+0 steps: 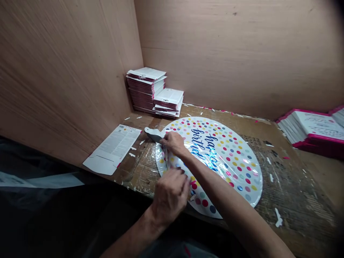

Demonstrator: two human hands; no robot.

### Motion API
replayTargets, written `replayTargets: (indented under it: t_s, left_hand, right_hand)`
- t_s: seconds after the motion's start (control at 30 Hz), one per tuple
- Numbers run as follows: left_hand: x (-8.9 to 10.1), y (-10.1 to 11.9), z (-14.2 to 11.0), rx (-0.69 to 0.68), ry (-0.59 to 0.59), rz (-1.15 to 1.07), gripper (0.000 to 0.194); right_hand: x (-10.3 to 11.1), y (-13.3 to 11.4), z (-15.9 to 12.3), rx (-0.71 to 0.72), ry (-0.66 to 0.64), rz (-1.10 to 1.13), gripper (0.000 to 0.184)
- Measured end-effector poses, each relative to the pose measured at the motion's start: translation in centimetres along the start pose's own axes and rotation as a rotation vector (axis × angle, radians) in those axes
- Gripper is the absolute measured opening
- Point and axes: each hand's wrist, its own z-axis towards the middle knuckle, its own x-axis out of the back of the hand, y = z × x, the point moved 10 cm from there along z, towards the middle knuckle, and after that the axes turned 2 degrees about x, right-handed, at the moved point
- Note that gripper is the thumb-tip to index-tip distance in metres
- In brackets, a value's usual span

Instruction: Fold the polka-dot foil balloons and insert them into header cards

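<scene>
Two hands (pixel 170 195) (pixel 174 143) touch a foil balloon (pixel 228 168), neck (pixel 153 134) pointing left.

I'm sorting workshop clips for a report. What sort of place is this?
Probably a small packing workstation for party goods: a plywood booth, a foil birthday balloon, and stacks of pink-edged cards.

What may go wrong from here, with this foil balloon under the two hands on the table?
The foil balloon may take a sharp crease, because the left hand and right hand press on it where its side looks bent.

Its lower rim lies close to the front edge of the worn table, so it might slip over.

The white scraps on the table might cling to the foil or mark it.
</scene>
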Motion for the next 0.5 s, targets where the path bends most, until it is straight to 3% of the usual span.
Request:
replayTargets:
  t_s: [0.07,0.13,0.27,0.37,0.43,0.5]
  left_hand:
    - [3.0,-2.1,2.1,0.095,0.14,0.04,0.026]
    - [3.8,-5.2,4.8,0.211,0.17,0.107,0.028]
    - [0.7,-10.9,9.7,0.282,-0.1,0.349,0.026]
    - [-0.2,-13.9,10.9,0.321,-0.222,0.549,0.033]
    - [-0.1,-14.5,10.9,0.358,-0.25,0.622,0.037]
    - [-0.5,-12.3,10.8,0.294,-0.212,0.582,0.039]
  right_hand:
    - [0.3,2.6,-0.5,-0.082,-0.057,0.143,0.043]
    - [0.8,4.6,-1.3,-0.157,-0.076,0.284,0.041]
    - [2.4,7.8,-3.3,-0.28,-0.026,0.494,0.042]
    - [4.7,10.8,-4.9,-0.352,0.064,0.569,0.043]
    - [6.3,13.5,-6.4,-0.422,0.149,0.626,0.043]
    - [7.6,16.3,-8.3,-0.509,0.214,0.678,0.041]
